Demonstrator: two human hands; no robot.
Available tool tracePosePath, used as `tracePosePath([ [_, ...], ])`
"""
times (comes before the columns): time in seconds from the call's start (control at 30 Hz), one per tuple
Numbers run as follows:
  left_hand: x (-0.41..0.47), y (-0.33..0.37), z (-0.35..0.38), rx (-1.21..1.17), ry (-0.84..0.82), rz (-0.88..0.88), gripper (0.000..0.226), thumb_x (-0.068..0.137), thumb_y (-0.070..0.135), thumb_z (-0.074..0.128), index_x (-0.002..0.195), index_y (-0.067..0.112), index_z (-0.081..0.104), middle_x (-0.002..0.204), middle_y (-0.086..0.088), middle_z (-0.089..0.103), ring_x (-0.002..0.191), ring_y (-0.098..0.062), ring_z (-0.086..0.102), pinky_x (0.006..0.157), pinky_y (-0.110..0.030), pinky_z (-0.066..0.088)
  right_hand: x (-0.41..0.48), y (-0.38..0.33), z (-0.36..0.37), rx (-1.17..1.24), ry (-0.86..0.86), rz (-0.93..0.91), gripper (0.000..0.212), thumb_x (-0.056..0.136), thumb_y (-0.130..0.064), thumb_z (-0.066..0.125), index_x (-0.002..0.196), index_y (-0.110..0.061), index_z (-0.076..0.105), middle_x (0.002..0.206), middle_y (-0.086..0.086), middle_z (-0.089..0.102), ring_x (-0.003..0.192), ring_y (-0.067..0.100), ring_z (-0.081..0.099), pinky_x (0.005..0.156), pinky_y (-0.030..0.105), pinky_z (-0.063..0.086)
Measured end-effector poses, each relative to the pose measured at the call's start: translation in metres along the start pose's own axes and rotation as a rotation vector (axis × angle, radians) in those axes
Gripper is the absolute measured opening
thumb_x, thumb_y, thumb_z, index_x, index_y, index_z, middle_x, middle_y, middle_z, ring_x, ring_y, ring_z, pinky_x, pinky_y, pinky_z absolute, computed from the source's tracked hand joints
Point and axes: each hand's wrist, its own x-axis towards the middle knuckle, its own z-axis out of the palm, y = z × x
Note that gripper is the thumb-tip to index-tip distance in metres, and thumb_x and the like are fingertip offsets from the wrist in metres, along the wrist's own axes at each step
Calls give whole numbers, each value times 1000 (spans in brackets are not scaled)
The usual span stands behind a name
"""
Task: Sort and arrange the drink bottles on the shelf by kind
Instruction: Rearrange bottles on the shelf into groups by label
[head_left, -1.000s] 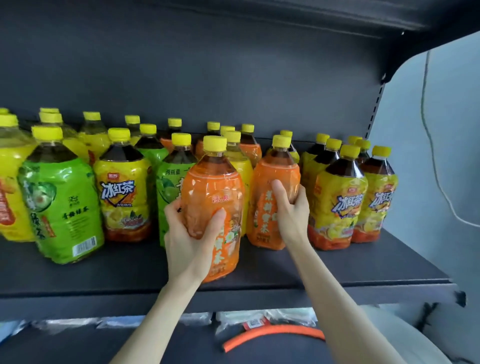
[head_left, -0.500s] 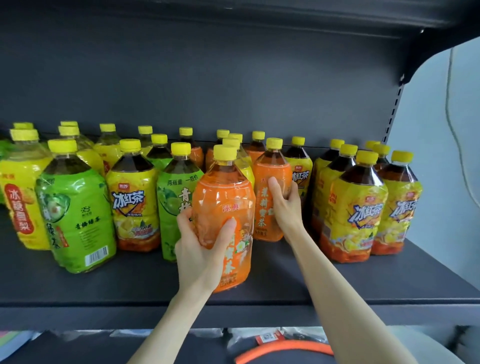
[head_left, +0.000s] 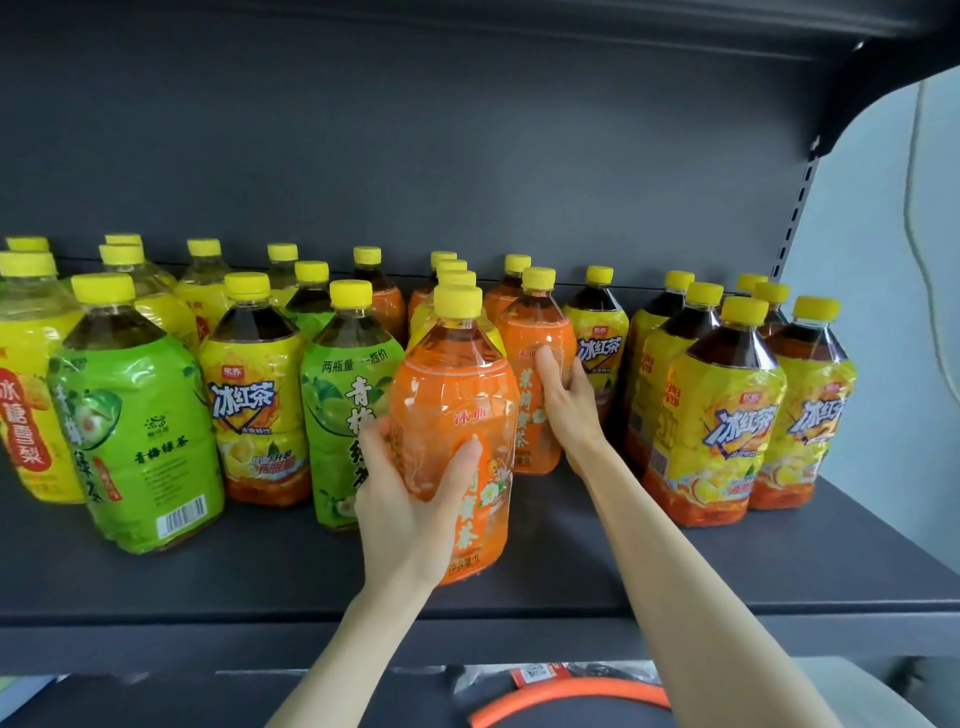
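Left hand fingers wrap the front orange bottle; right hand fingers clasp the rear orange bottle.

The front strip of the dark shelf lies bare, widest to the right of the front orange bottle, so a hand can come in low there. Behind it, the rear orange bottle stands close against a yellow-labelled bottle, leaving barely a finger's gap. On the left, green bottles and yellow ones stand packed, with only narrow slots between them.
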Motion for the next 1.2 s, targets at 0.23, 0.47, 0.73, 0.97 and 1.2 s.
tracePosePath([
  [0.23,-4,0,1,36,-16,15,75,62,76,53,123,35,35,121,10,57,103,0,58,77,-14,48,-12,-11,-5,-102,41,1,65,88,-58,52,142,-24,37,142,3,47,122,18,52,104,42,44],
  [0.47,-9,0,9,170,-1,133,72,83,68,28,128,15,45,116,4,42,106,15,40,86,-2,33,-90,-27,-8,-10,28,-180,54,84,-63,48,126,-29,52,133,-5,52,117,0,53,99,28,45],
  [0.73,-1,2,10,288,-100,215,66,93,54,20,130,10,52,119,-2,56,114,2,48,93,-12,39,-120,-32,-2,108,-163,-180,60,82,-46,61,130,-14,43,115,-1,64,99,5,67,73,18,54],
  [0.97,39,27,8,464,55,494,43,99,31,42,129,0,49,130,-13,49,119,-20,49,96,-19,37,-108,-24,-11,79,-44,-214,57,80,-49,55,128,-19,46,108,-9,67,95,2,68,71,15,53],
  [1.2,94,58,34,564,-163,257,73,97,45,40,150,7,9,155,-15,24,144,-29,20,115,-39,21,-94,-18,-14,68,-55,-173,59,80,-52,50,130,-23,41,111,-10,64,93,-2,67,67,13,52],
])
